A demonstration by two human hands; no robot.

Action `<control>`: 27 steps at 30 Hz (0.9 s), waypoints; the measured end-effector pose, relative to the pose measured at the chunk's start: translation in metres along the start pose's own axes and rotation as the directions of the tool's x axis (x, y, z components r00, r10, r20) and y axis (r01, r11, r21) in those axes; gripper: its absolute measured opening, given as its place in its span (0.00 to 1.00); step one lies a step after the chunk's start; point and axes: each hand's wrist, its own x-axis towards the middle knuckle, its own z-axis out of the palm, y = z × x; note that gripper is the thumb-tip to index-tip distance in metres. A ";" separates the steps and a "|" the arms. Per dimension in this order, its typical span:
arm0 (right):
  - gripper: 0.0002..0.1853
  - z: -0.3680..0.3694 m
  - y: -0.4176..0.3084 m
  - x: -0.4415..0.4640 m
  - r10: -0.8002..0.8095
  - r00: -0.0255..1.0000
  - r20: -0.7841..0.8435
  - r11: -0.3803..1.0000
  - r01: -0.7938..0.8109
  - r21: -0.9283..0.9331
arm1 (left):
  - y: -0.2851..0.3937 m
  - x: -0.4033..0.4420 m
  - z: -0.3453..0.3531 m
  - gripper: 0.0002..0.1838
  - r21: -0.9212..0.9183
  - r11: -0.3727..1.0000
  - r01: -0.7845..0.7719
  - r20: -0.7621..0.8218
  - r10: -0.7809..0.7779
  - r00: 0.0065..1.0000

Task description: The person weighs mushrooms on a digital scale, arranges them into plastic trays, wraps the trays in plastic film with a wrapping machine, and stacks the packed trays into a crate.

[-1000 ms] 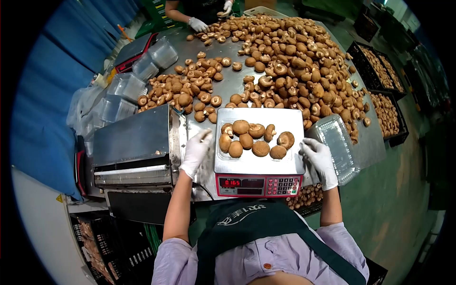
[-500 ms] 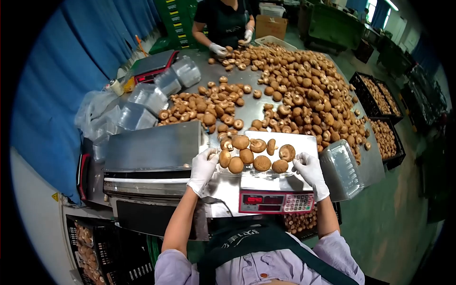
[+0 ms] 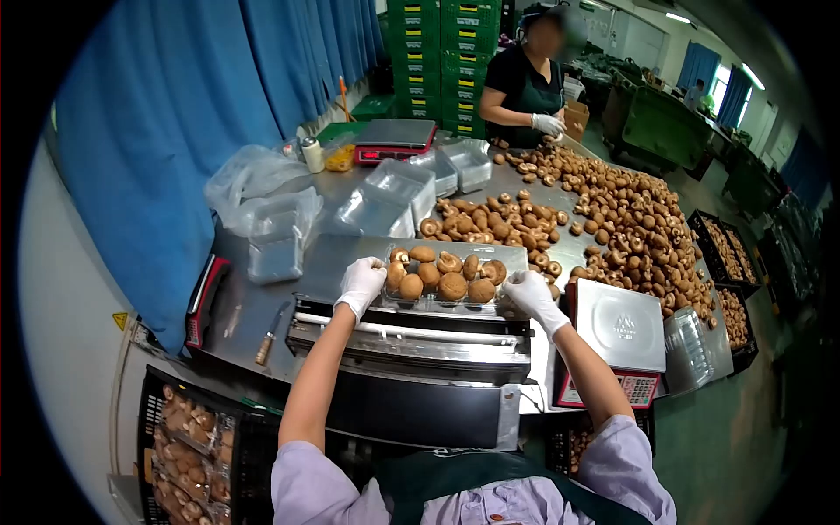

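Between my two gloved hands is a clear plastic tray [image 3: 424,306] holding several brown mushrooms [image 3: 452,286]. My left hand [image 3: 362,285] pinches the tray's left end, and my right hand [image 3: 532,297] grips its right end. The tray is over the metal top of a wrapping machine [image 3: 337,254]; whether it touches that surface I cannot tell. To the right of my right hand stands a scale [image 3: 619,324] with a red-edged keypad, its plate bare.
Loose mushrooms [image 3: 643,227] cover the table's right side. Stacked plastic trays [image 3: 389,197] and another scale [image 3: 394,136] stand behind the machine. A knife [image 3: 271,337] lies at left. A co-worker [image 3: 525,87] stands across the table. A crate of packed mushrooms [image 3: 188,446] sits below left.
Both hands have carried the filled tray left from the scale to above the wrapping machine. My view has turned left, and the co-worker's hands have moved closer together.
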 end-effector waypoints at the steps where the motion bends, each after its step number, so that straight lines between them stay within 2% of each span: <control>1: 0.15 0.009 -0.014 0.001 0.104 0.991 0.082 0.992 -0.109 0.057 | -0.013 0.011 -0.004 0.12 0.050 0.999 -0.009 -0.013 0.009 1.000; 3: 0.15 0.021 -0.037 -0.003 0.027 1.000 0.014 0.988 -0.025 -0.155 | -0.033 0.023 -0.008 0.13 0.082 0.996 0.031 0.074 -0.037 0.997; 5: 0.14 0.020 -0.056 -0.009 -0.144 0.987 -0.064 0.902 0.105 -0.419 | -0.047 0.027 -0.007 0.13 0.063 0.998 -0.027 0.090 0.021 0.996; 6: 0.12 0.013 -0.068 -0.017 -0.249 0.960 -0.125 0.889 0.176 -0.424 | -0.047 0.026 -0.012 0.14 0.034 0.998 -0.045 0.146 0.039 0.988; 7: 0.09 -0.002 -0.092 -0.025 -0.272 0.960 -0.070 0.851 0.207 -0.482 | -0.052 0.030 -0.013 0.14 0.021 0.995 -0.096 0.178 0.091 0.980; 9: 0.07 -0.027 -0.133 -0.049 -0.543 0.832 -0.113 0.765 0.435 -0.475 | -0.050 0.028 -0.021 0.14 -0.067 0.997 -0.032 0.252 0.048 0.967; 12: 0.06 -0.072 -0.216 -0.101 -0.644 0.765 -0.019 0.746 0.622 -0.238 | -0.040 0.024 -0.037 0.14 -0.080 0.997 0.014 0.270 0.008 0.963; 13: 0.07 -0.079 -0.233 -0.116 -0.657 0.754 0.022 0.746 0.653 -0.132 | -0.052 0.032 -0.035 0.15 -0.073 0.994 -0.084 0.264 0.101 0.959; 15: 0.07 -0.092 -0.268 -0.147 -0.622 0.753 0.215 0.757 0.649 -0.079 | -0.037 0.027 -0.050 0.14 -0.017 0.993 -0.114 0.259 0.115 0.959; 17: 0.12 -0.098 -0.285 -0.171 -0.666 0.694 0.275 0.722 0.692 0.001 | -0.033 0.031 -0.055 0.14 0.019 0.985 -0.170 0.229 0.162 0.960; 18: 0.16 -0.123 -0.326 -0.173 -0.406 0.695 0.593 0.838 0.542 -0.062 | -0.032 0.031 -0.056 0.14 0.042 0.974 -0.223 0.201 0.210 0.957; 19: 0.22 -0.143 -0.357 -0.169 -0.086 0.565 0.821 0.899 0.400 -0.181 | -0.030 0.031 -0.058 0.14 0.050 0.974 -0.220 0.211 0.205 0.956; 20: 0.22 -0.137 -0.346 -0.173 -0.086 0.559 0.825 0.903 0.393 -0.173 | -0.027 0.032 -0.060 0.14 0.042 0.969 -0.242 0.197 0.230 0.953; 21: 0.20 -0.127 -0.324 -0.186 -0.347 0.619 0.705 0.935 0.282 0.213 | -0.025 0.032 -0.061 0.15 0.031 0.964 -0.262 0.183 0.252 0.950; 22: 0.18 -0.116 -0.301 -0.199 -0.523 0.702 0.483 0.794 0.197 0.575 | -0.025 0.031 -0.062 0.15 0.020 0.963 -0.270 0.184 0.262 0.947; 23: 0.16 -0.112 -0.290 -0.205 -0.577 0.791 0.202 0.509 0.154 0.847 | -0.025 0.028 -0.066 0.15 0.022 0.963 -0.269 0.192 0.260 0.946; 24: 0.12 -0.118 -0.299 -0.202 -0.545 0.820 0.177 0.455 0.112 0.883 | -0.024 0.025 -0.069 0.15 0.002 0.967 -0.257 0.191 0.251 0.949; 25: 0.12 -0.110 -0.300 -0.202 -0.527 0.834 0.161 0.458 0.120 0.881 | -0.022 0.027 -0.069 0.15 -0.022 0.966 -0.257 0.198 0.256 0.946; 26: 0.11 -0.096 -0.297 -0.204 -0.550 0.835 0.001 0.485 0.319 0.814 | -0.032 0.032 -0.067 0.16 0.032 0.936 -0.351 0.166 0.342 0.925; 27: 0.10 -0.089 -0.295 -0.205 -0.581 0.801 -0.145 0.508 0.496 0.704 | -0.028 0.029 -0.071 0.16 -0.005 0.956 -0.292 0.195 0.288 0.938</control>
